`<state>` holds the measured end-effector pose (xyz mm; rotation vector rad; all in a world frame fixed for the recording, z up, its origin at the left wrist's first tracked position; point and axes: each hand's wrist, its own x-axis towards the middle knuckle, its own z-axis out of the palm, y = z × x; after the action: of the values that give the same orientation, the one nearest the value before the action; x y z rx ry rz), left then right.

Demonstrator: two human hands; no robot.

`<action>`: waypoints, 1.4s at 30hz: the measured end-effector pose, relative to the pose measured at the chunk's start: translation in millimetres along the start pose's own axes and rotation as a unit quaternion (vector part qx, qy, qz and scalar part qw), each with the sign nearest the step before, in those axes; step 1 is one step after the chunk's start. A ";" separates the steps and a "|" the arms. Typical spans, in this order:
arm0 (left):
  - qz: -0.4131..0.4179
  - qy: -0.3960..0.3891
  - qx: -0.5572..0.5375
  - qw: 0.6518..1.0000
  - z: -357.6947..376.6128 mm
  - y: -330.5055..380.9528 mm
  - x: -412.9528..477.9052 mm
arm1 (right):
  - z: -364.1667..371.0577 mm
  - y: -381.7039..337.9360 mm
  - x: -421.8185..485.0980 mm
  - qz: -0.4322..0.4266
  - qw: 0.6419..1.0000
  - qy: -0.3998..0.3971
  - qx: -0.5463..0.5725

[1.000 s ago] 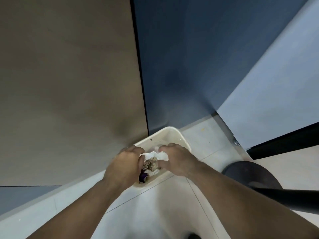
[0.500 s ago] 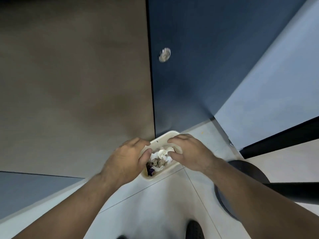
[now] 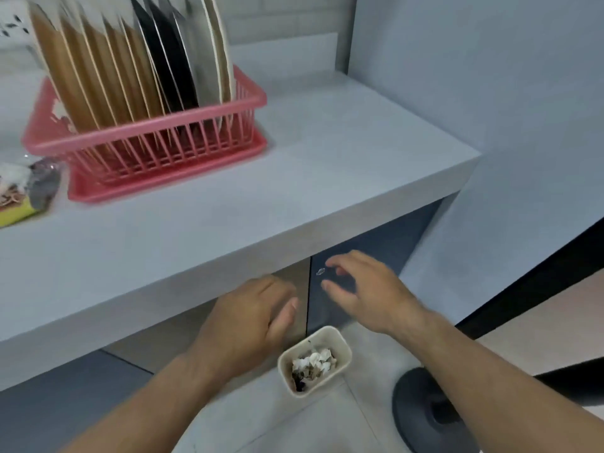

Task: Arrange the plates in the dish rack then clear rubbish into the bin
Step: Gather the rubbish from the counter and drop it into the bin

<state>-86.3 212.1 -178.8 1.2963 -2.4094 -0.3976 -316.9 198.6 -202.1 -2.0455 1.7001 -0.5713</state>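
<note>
Head view is looking down past the edge of a pale counter [image 3: 327, 165] toward the floor. Both hands are hanging empty in the lower middle of the frame, in front of the cabinet doors under the counter. The left hand [image 3: 251, 318] is sitting loosely curled, fingers relaxed and gripping nothing. The right hand [image 3: 366, 289] is spreading its fingers apart, reaching toward the blue cabinet door [image 3: 376, 256] near a small round knob [image 3: 320, 271], though contact is not showing. Just below the hands, a small cream bin [image 3: 313, 361] is standing on the tiled floor [image 3: 277, 420], holding crumpled white paper and darker scraps [image 3: 310, 364]. In the upper left, plates [image 3: 130, 60] are standing on edge in a pink dish rack [image 3: 147, 142] on the counter: brown ones, then black, then pale. At the far left edge, a blurred clump of rubbish [image 3: 23, 191] is lying on the counter beside the rack. A dark round base [image 3: 425, 413] is sitting on the floor at lower right.
</note>
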 end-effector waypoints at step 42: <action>-0.178 0.175 0.082 0.965 -261.7 -318.5 -15.7 | 128.6 -336.7 194.6 -0.073 0.992 -0.046 0.091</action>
<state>273.9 36.5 -80.8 1.7195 -1.9495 -0.0499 61.3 70.0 -111.5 -2.0413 1.4017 -0.6439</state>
